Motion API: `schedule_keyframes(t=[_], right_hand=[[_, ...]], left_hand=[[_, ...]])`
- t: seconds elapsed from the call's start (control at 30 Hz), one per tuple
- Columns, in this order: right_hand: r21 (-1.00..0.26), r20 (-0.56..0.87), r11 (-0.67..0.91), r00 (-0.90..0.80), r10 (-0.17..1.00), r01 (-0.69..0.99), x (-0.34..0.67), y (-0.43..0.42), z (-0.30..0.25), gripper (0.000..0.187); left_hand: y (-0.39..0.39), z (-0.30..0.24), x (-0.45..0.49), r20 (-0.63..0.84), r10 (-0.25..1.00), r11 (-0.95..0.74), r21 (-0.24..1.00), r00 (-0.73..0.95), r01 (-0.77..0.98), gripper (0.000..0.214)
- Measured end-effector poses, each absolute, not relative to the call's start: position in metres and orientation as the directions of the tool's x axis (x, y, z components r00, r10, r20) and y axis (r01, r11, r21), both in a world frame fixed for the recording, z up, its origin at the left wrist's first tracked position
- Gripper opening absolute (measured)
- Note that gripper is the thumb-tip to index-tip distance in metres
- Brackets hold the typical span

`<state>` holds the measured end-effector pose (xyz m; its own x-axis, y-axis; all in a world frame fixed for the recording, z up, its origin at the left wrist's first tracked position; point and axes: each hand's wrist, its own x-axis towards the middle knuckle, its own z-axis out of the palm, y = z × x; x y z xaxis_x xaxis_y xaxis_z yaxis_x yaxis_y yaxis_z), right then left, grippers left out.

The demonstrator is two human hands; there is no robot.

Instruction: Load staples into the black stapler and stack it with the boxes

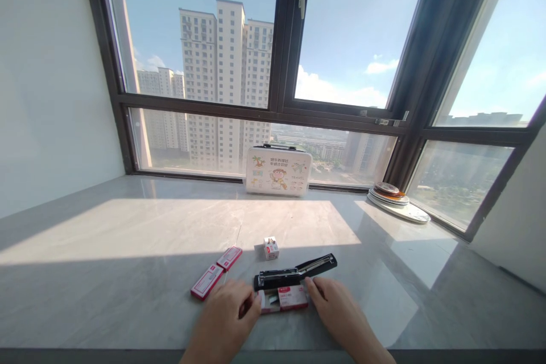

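Staple box (284, 298): small, red-white, flat, long axis running hand to hand. Left hand (226, 315) curled, pinching its left end. Right hand (341, 313) fingertips touching right end, can't tell grip. Stapler (294, 273) just beyond fingertips.

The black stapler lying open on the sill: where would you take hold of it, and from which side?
Probably the stapler by its thicker left half, pinched across its narrow width from above. It lies flat; the thin arm swung out rightward would likely pivot, and the staple box crowds its near side.
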<state>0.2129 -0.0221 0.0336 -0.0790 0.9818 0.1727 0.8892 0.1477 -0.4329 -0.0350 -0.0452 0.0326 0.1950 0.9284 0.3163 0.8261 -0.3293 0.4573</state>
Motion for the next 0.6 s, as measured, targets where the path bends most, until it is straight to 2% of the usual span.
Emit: schedule_keyframes(t=[0.13, 0.3, 0.37, 0.4, 0.47, 0.53, 0.6], right_hand=[[-0.435, 0.2, 0.184, -0.104, 0.974, 0.881, 0.187, -0.029, 0.034, 0.053], [-0.55, 0.114, 0.11, -0.055, 0.992, 0.828, 0.22, -0.027, 0.031, 0.059], [-0.621, 0.051, 0.031, 0.002, 0.999, 0.783, 0.252, -0.021, 0.027, 0.053], [-0.665, 0.024, -0.001, 0.023, 0.999, 0.747, 0.267, -0.016, 0.025, 0.052], [-0.777, 0.01, -0.006, 0.022, 1.0, 0.63, 0.287, -0.005, 0.026, 0.063], [-0.877, 0.016, 0.054, -0.083, 0.996, 0.478, 0.29, 0.009, 0.034, 0.072], [-0.926, 0.07, 0.146, -0.22, 0.973, 0.35, 0.277, 0.023, 0.048, 0.065]], left_hand=[[-0.045, 0.031, -0.007, 0.332, 0.927, -0.307, 0.404, 0.175, 0.862, 0.029], [-0.045, 0.03, 0.0, 0.314, 0.947, -0.233, 0.509, 0.073, 0.829, 0.035], [-0.046, 0.029, -0.003, 0.309, 0.947, -0.253, 0.542, 0.091, 0.802, 0.029], [-0.047, 0.029, -0.004, 0.314, 0.944, -0.268, 0.549, 0.101, 0.792, 0.027], [-0.046, 0.028, -0.005, 0.33, 0.938, -0.283, 0.552, 0.106, 0.784, 0.028], [-0.045, 0.028, -0.004, 0.325, 0.941, -0.267, 0.555, 0.09, 0.788, 0.027], [-0.044, 0.03, -0.002, 0.299, 0.952, -0.231, 0.561, 0.066, 0.795, 0.027]])
